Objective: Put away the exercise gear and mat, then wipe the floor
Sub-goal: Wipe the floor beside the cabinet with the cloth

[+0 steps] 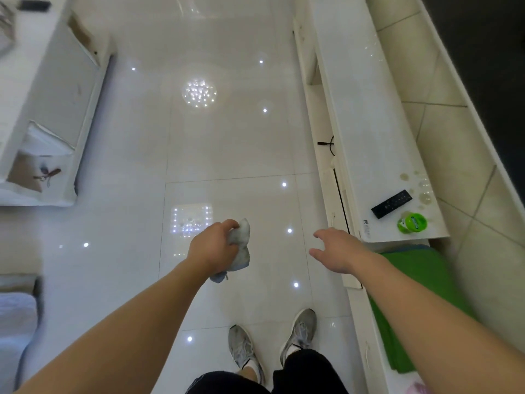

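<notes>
A black remote (392, 203) lies beside a green jar (412, 222) on the white cabinet (369, 132) at right (near end).

The cloth (240, 245) I hold is pale blue-white. My floor (227, 137) is glossy white tile; the mat (420, 308) is bright green. My shoes (301, 331) are grey.
</notes>
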